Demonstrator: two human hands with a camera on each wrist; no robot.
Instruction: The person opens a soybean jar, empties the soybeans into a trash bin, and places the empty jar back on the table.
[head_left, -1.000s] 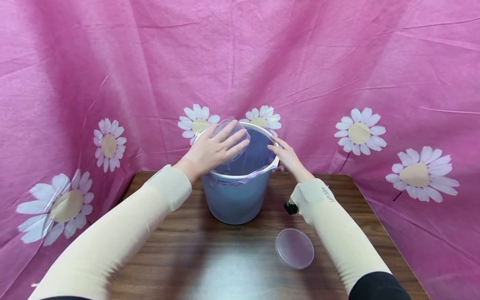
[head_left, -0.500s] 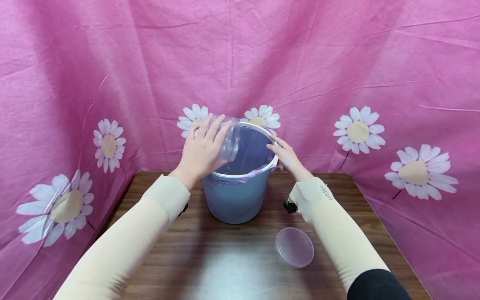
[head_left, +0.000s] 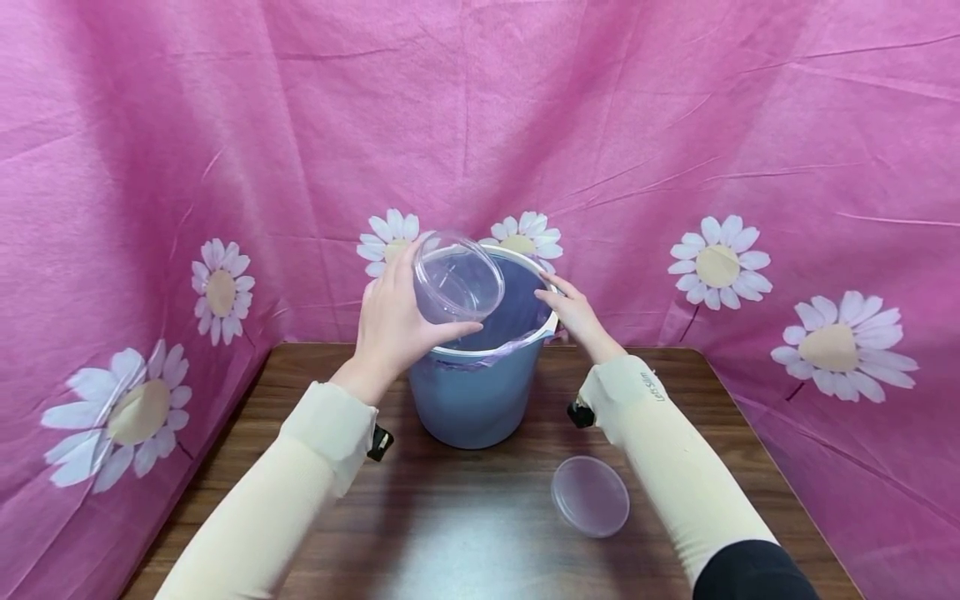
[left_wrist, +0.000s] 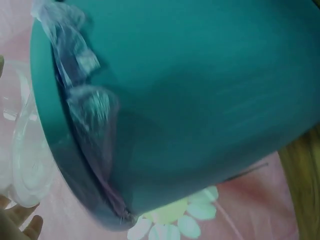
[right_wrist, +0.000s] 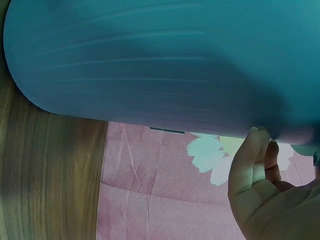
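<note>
In the head view my left hand [head_left: 393, 308] grips a clear round plastic tub [head_left: 459, 279], fingers behind it and thumb along its lower side. The tub is tilted over the left part of the rim of a blue-grey trash bin [head_left: 472, 408], its wide round end towards me. At the left wrist view's left edge, the tub [left_wrist: 32, 155] and some fingertips [left_wrist: 33, 227] show beside the bin's rim. My right hand [head_left: 576, 315] holds the bin's right rim; in the right wrist view its bent fingers [right_wrist: 250, 165] touch the outer wall.
A thin purple bag [left_wrist: 95, 110] lines the bin and folds over its rim. On the wooden table [head_left: 465, 533] a clear round lid [head_left: 591, 497] lies flat, right of the bin. Pink flowered cloth [head_left: 480, 117] hangs behind and at both sides.
My left hand has turned the tub, from its back covering it to thumb-side up with the round end towards me. Right hand, bin and lid stay in place.
</note>
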